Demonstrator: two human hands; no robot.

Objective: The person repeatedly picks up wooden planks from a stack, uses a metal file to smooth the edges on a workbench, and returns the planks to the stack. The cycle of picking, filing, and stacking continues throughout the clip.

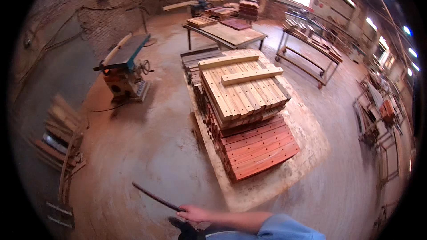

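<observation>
My right hand [194, 214] reaches in from the lower edge, its forearm crossing leftward out of a light blue sleeve [284, 227]. Its fingers are closed round one end of a long, thin, dark rod [155, 196], slightly bent, which points up and to the left over the floor. Whether the rod is metal or wood I cannot tell. My left hand is out of view. Beyond the hand, a stack of drilled pale wooden bars [242, 93] rests above reddish drilled bars [260, 146], with two loose bars lying across the top.
The stack stands on a pale board [249, 195] on the dusty floor. A teal-edged machine with a handwheel [124, 69] is at left, above leaning planks [62, 124]. Behind are a worktable [231, 35] and a wheeled metal rack [307, 58]. Cluttered racks [384, 115] line the right.
</observation>
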